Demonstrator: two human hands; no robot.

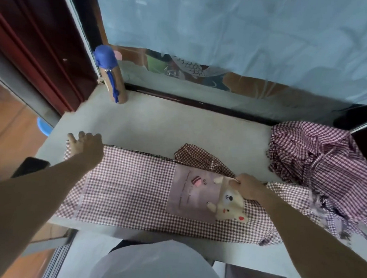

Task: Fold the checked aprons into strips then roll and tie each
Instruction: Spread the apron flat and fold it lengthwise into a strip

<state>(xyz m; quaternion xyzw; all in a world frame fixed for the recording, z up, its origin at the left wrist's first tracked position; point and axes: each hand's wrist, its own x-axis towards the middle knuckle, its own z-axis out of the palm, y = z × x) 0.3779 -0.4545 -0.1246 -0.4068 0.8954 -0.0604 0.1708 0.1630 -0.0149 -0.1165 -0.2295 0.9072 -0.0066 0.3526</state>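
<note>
One checked apron (pixel 132 185) lies spread lengthwise across the pale surface (pixel 179 127), its mauve pocket (pixel 193 195) bearing a cartoon bear and a macaron. The left hand (pixel 87 148) presses flat on its far left corner, fingers straight and apart. The right hand (pixel 249 187) has its grip pinched together on a fold by the pocket. More checked aprons (pixel 319 153) sit heaped at right. The pocket's writing is too small to read.

Checked apron (pixel 132 183) lies spread flat; more aprons (pixel 319 155) heaped right.
</note>
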